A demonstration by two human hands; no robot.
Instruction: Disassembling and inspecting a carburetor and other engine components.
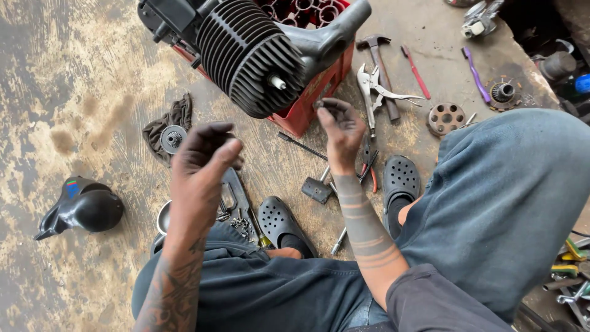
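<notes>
Stained concrete floor: red crate at 12 o'clock, locking pliers and hammer at 1, black cover at 9, rag at 10.

Stained, worn concrete floor

This is a repair workshop for small engines or motorcycles, with the work done on the ground. A stained, worn concrete floor is strewn with tools: a hammer, locking pliers and screwdrivers at upper right. A black finned engine cylinder sits on a red plastic crate at top centre, with loose metal parts around it.
</notes>
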